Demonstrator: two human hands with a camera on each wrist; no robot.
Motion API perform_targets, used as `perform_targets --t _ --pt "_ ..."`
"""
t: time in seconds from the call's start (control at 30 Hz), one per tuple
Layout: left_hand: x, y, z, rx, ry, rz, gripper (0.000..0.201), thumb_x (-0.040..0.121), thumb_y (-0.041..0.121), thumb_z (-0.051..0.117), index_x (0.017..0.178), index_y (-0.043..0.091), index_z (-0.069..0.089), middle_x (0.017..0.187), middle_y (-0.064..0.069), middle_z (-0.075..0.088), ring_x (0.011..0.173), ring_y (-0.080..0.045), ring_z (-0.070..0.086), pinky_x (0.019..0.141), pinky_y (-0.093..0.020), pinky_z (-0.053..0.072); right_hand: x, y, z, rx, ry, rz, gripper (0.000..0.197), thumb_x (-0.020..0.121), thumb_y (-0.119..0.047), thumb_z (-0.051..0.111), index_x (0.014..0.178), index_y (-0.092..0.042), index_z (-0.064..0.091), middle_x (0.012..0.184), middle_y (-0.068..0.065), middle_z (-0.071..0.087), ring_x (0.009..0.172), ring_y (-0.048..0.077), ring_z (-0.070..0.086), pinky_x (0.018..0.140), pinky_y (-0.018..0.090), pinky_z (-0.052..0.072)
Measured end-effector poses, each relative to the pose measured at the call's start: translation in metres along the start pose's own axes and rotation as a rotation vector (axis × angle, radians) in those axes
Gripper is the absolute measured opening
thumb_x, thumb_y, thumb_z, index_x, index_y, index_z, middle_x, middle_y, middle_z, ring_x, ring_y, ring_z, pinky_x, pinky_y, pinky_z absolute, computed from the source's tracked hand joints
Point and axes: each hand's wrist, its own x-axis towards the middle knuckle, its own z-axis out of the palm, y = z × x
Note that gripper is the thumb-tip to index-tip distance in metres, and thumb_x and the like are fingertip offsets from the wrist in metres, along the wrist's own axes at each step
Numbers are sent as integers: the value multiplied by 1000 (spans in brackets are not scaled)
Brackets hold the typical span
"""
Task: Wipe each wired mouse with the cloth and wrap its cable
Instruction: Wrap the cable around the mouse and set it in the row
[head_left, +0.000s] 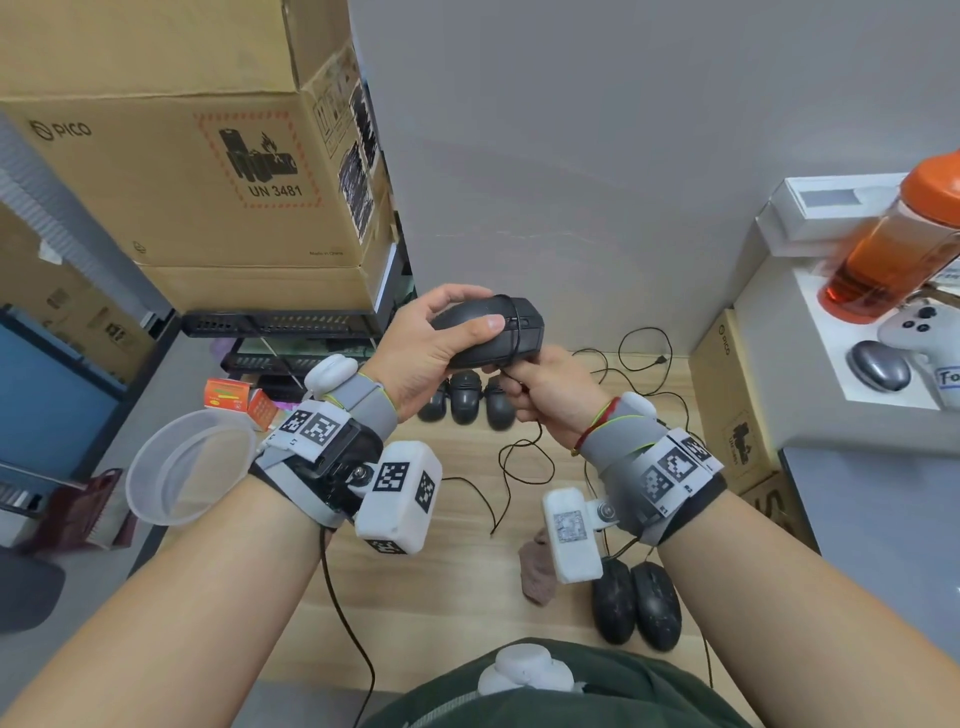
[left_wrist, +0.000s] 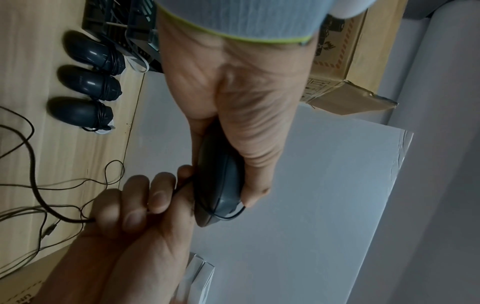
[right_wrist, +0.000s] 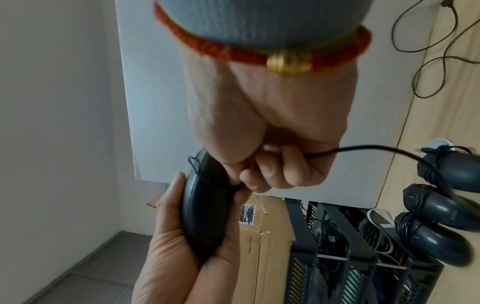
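Head view: I read the left hand (head_left: 415, 353) cupping a black mouse (head_left: 493, 330) above the wooden floor (head_left: 457, 561), thumb laid over its back. The mouse's long axis runs roughly left to right, button end toward the right hand (head_left: 545, 395). That hand sits just under and beside the button end, fingers curled round the cable (head_left: 524, 457); one turn already crosses the body. Loose cable hangs down to the floor. Three wrapped mice (head_left: 465, 397) lie beyond the hands, two unwrapped mice (head_left: 636, 605) and the cloth (head_left: 535, 571) near my body.

Left wrist view: the thumb and palm clamp the mouse (left_wrist: 221, 181) edge-on. The right hand's fingers (left_wrist: 145, 201) close on the cable (left_wrist: 33, 170) just beside the mouse's front, touching it.

Right wrist view: the right hand (right_wrist: 270, 131) is fisted round the cable (right_wrist: 389, 150), which leaves the fist toward the floor. The mouse (right_wrist: 202, 211) lies below the fist, held in the left palm (right_wrist: 168, 257).

Judgement: the next wrap runs across the short axis, so the right hand, the nearer to the free cable, must circle while the left holds steady.
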Motion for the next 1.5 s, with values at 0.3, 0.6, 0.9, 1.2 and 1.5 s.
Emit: perform_targets --t 0.3,0.6,0.9,1.2,1.5 --pt "14 3 -20 12 147 20 40 87 6 76 126 14 68 120 -10 72 100 -18 72 78 -26 58 -8 -12 -5 -355 -45 -157 25 99 -30 57 82 -21 73 50 -9 42 49 18 30 47 25 26" --pt "11 3 -32 470 13 38 31 83 14 83 112 20 76 103 4 75 93 -4 69 81 -15 51 -17 -42 -13 -582 -136 -251 25 95 -32 62 80 -14 71 70 6 59 65 18 45 65 32 35" --pt "1 3 -31 664 -201 -69 41 70 27 91 108 24 78 101 -12 78 86 -24 72 93 -58 57 -15 -73 -24 -573 -30 -430 24 88 -39 63 74 -22 73 82 32 62 70 18 43 69 31 32" --pt "-5 6 -19 353 -268 -67 38 74 23 85 111 21 73 103 -17 75 88 -44 68 78 -46 52 11 -43 -38 -486 155 -351 25 96 -26 63 72 -22 69 66 5 51 57 9 38 59 26 31" --pt "12 10 -16 115 115 90 43 70 18 85 107 15 64 105 -3 70 96 -16 68 83 -29 58 -1 -12 -9 -541 -37 -186 25 101 -29 52 92 -21 74 47 -16 44 50 12 36 49 23 32"
